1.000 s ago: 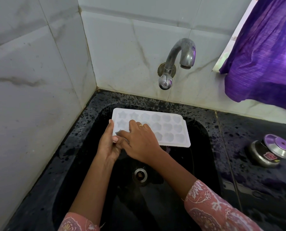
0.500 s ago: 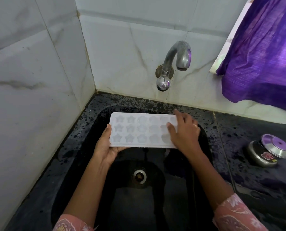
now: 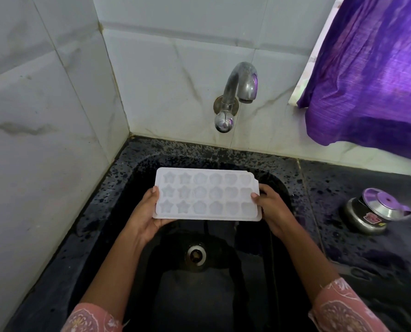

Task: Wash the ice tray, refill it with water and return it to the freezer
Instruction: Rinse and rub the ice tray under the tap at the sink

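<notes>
Over the black speckled sink (image 3: 175,149), centre frame, the right hand (image 3: 271,209) is quitting its rubbing and gripping the right end of the white plastic ice tray (image 3: 206,195), the left hand (image 3: 147,216) clasping the other, likely readying it for the curved steel tap (image 3: 241,87).

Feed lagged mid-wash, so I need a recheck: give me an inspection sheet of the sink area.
Surface: black sink, speckled counter beside it; drain uncovered.
Job's things: white ice tray held level over the sink, cells up; tap above, no stream seen.
Clutter: lidded steel pot on the counter, right.
Hands: left hand and right hand each grip one short end of the tray.
Cables: nothing seen.
Surroundings: marble-tiled walls; purple cloth hanging upper right.
</notes>
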